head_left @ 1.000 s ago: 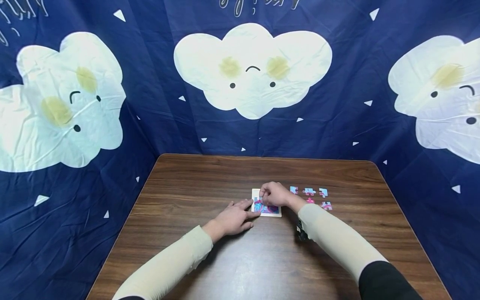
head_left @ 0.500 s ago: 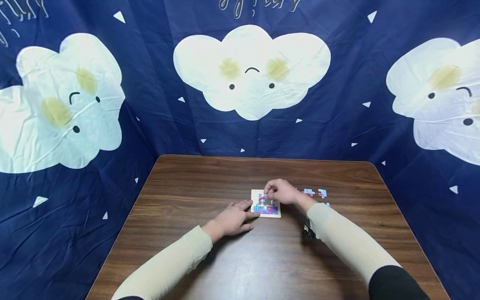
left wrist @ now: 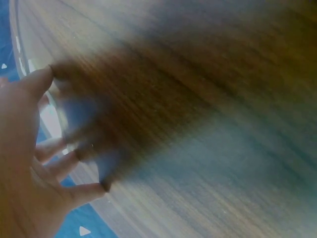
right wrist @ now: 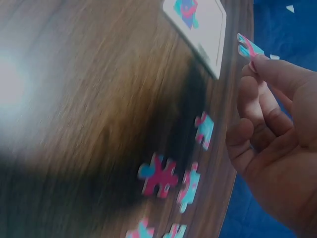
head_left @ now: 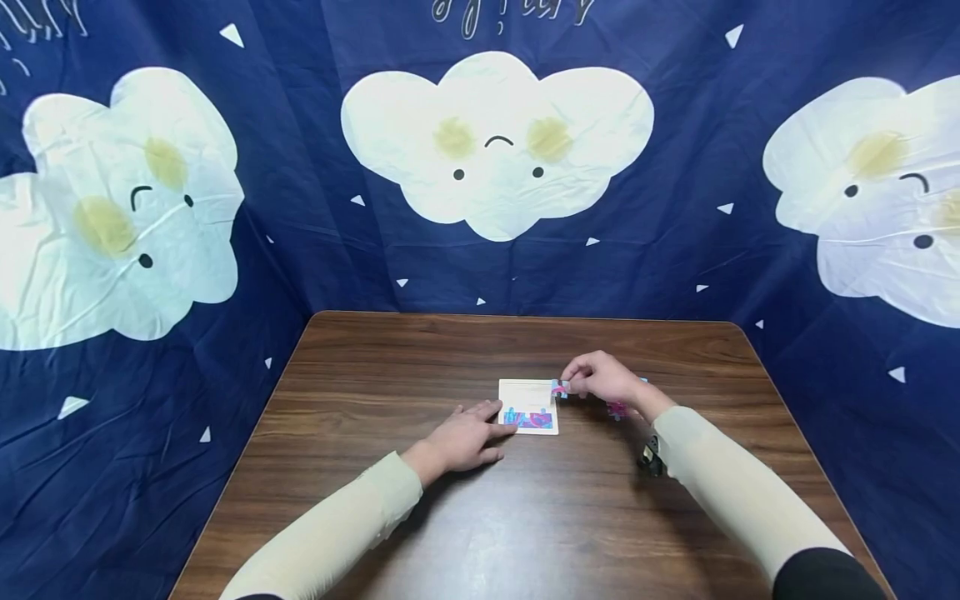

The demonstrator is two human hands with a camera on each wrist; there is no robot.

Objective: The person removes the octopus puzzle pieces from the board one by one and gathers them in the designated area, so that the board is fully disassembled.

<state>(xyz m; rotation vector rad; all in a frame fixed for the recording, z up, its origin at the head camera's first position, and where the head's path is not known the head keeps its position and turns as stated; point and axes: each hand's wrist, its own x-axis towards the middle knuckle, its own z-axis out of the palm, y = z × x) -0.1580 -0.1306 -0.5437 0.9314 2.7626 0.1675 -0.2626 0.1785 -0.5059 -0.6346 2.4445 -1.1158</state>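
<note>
So your right grip is pinching a puzzle piece, and in the head view it overlaps the far right corner of the white tray. Bare part's just left of the piece, while your left grip, fingers fairly straight, rests at the tray's left end

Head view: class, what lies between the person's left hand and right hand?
The head view shows the white puzzle tray, with coloured pieces along its near side, and the puzzle piece held by the right hand.
</note>
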